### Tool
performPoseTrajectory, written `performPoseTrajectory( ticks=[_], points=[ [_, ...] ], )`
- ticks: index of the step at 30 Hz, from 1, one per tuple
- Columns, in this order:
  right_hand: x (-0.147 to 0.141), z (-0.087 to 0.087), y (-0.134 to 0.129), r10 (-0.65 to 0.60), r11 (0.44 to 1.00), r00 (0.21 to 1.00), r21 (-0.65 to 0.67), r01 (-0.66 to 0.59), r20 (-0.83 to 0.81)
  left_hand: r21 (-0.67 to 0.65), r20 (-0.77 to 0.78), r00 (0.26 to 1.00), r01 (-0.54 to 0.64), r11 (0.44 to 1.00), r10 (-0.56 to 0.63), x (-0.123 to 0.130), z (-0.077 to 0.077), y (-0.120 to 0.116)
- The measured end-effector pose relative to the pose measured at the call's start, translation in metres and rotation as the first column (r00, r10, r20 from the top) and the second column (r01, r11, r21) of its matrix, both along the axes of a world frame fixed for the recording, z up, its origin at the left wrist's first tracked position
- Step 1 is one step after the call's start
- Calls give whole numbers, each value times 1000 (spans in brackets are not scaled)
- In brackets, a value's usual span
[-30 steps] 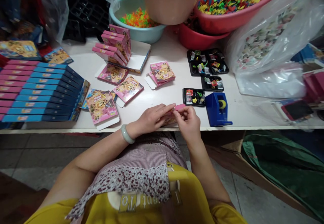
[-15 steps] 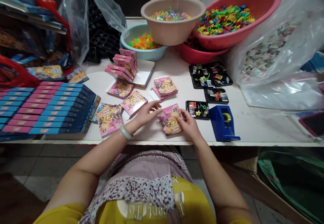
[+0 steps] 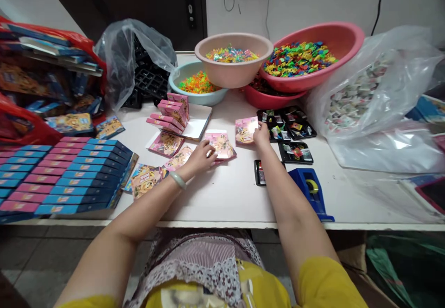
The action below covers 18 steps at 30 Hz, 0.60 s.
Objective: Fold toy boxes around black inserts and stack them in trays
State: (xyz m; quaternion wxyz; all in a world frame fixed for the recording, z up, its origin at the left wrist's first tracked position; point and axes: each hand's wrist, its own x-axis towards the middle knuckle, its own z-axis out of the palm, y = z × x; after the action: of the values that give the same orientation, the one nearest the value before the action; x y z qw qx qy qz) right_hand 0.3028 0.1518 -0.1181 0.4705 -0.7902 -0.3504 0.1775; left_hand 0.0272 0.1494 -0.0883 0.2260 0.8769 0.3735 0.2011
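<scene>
My right hand (image 3: 261,134) is closed on the right edge of a small pink picture box (image 3: 246,130), held over the table beside the black trays. My left hand (image 3: 200,158) is at the left edge of another pink box (image 3: 220,145), its fingers loosely bent and apart. This box lies on a second pink one, mostly hidden. Under and beside my left wrist are more picture boxes (image 3: 148,179). Black compartment trays (image 3: 295,152) with small wrapped pieces sit right of my right hand; my forearm partly covers the nearest tray (image 3: 257,173).
Pink boxes (image 3: 172,108) stand on an open box (image 3: 200,125). Blue and pink stacks (image 3: 76,173) fill the left. Behind are basins (image 3: 231,73) of colourful pieces. A blue tape dispenser (image 3: 308,189) and clear plastic bags (image 3: 378,99) are on the right.
My right hand has carried the pink box forward, away from the table's front edge. My left hand has left that box and moved to the other pink boxes. The view has tilted up.
</scene>
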Motion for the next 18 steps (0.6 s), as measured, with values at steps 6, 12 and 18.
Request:
performPoseTrajectory(
  ticks=[6, 12, 18],
  points=[
    [-26, 4, 5, 143, 986, 989, -89, -140, 33, -207, -21, 945, -322, 924, 325, 6, 7, 24],
    [-6, 49, -125, 335, 942, 885, -129, -310, 322, -427, 123, 900, -333, 841, 419, 28, 7, 45],
    [-21, 53, -221, 599, 774, 644, -551, -313, 475, -384, 493, 860, 79, 920, 132, 3, 59, 9]
  ],
)
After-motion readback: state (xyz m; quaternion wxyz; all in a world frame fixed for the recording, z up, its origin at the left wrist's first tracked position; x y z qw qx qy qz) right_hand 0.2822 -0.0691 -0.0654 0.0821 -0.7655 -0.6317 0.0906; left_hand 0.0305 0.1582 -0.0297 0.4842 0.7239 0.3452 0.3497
